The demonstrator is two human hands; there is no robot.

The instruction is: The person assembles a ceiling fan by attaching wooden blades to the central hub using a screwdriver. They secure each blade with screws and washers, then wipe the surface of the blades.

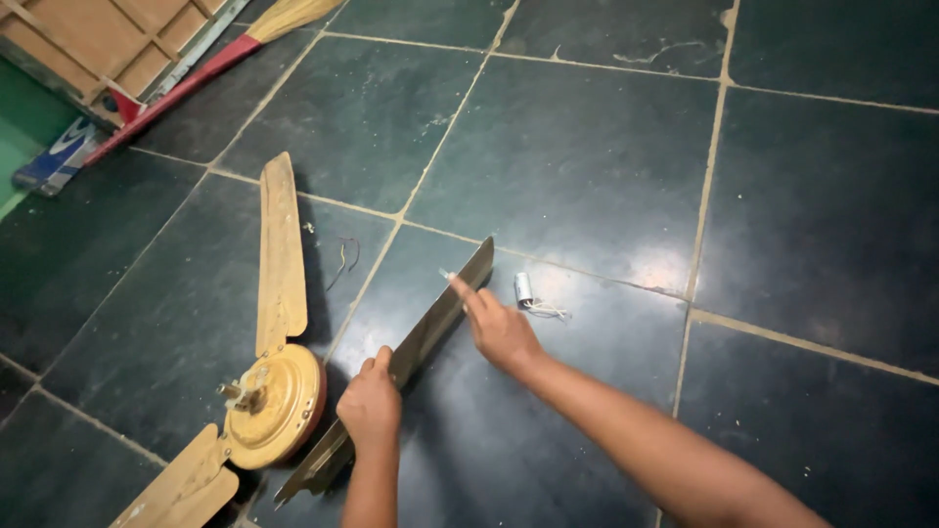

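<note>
Nearest me, my left hand (370, 401) grips the detached fan blade (411, 352) on edge over the tiled floor (587, 166), steadying it while my right hand (499, 328), fingers seemingly open, rests on its upper edge beside the fan motor (274, 406).

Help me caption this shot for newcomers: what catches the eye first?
A loose fan blade stands on edge mid-frame, gripped by the left hand while the right hand touches its upper edge. At lower left lies the yellowish fan motor with two blades attached, on the dark tiled floor.
</note>
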